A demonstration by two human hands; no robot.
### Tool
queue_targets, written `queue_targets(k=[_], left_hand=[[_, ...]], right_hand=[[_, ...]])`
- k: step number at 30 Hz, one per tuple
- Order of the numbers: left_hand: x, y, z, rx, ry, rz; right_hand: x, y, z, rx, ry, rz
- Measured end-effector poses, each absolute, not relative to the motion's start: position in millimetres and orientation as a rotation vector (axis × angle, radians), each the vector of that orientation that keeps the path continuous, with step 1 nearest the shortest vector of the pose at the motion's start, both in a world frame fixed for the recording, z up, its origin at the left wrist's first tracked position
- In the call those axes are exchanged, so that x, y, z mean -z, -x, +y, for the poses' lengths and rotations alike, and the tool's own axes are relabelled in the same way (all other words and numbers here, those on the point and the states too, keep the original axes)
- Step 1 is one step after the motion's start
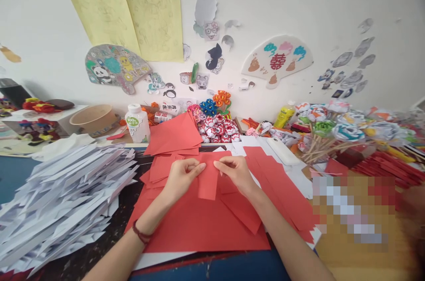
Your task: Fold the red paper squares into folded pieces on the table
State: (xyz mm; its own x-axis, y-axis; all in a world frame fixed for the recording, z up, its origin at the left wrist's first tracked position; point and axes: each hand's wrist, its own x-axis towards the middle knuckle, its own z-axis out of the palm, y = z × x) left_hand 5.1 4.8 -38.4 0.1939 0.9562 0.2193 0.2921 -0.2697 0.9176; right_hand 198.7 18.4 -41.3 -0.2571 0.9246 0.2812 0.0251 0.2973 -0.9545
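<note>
A small rectangular strip of red paper [208, 183] hangs between my two hands, over the larger red sheets. My left hand [186, 177] pinches its upper left edge between thumb and fingers. At the upper right edge, my right hand [235, 174] grips it the same way. Beneath lies a big red sheet [202, 232], with several smaller red pieces overlapping on it. Long red strips [279, 183] are spread to the right of my right hand. Beyond my hands, more red sheets [175, 132] lean in a stack.
Folded white paper strips [66, 197] heap up at the left. A white bottle [137, 124] and a round tan bowl [94, 117] stand behind. Paper flowers [219, 128] sit at the back. Flowers on sticks [318, 135] lie right. Part of the lower right is pixelated.
</note>
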Motion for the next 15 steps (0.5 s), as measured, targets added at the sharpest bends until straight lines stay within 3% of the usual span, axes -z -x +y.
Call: queue_targets(k=[15], left_hand=[[42.3, -13.7, 0.9, -1.023, -1.764, 1.180]], right_hand=[[37.5, -197.0, 18.5, -1.002, 0.918, -1.448]])
